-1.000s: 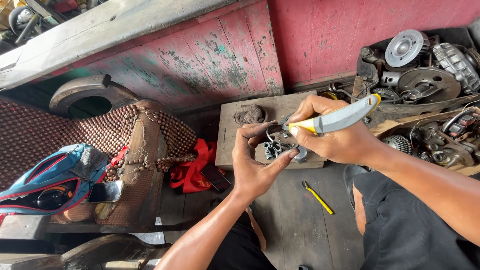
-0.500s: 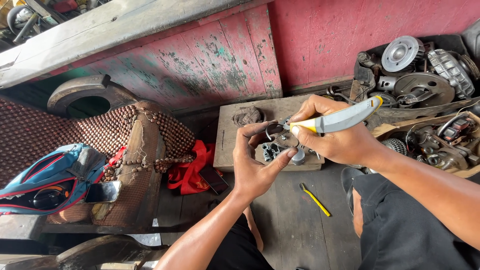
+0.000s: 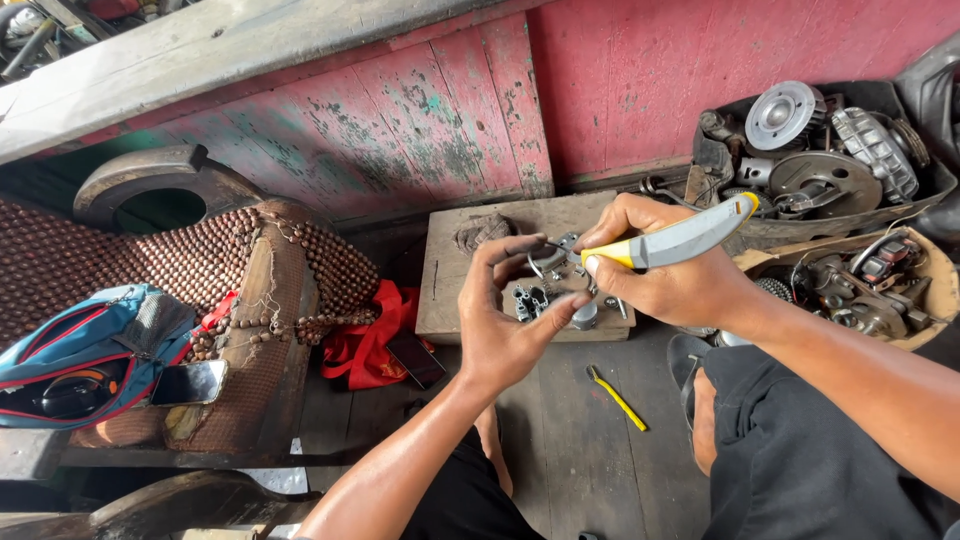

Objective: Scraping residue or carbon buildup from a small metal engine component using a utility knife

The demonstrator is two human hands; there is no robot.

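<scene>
Grey-handled pliers [image 3: 675, 240] stay gripped by both hands, barely shifted since earlier.

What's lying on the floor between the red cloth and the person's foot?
In the head view, between the red cloth and the foot, bare dark floorboards and one thin yellow-handled tool.
</scene>
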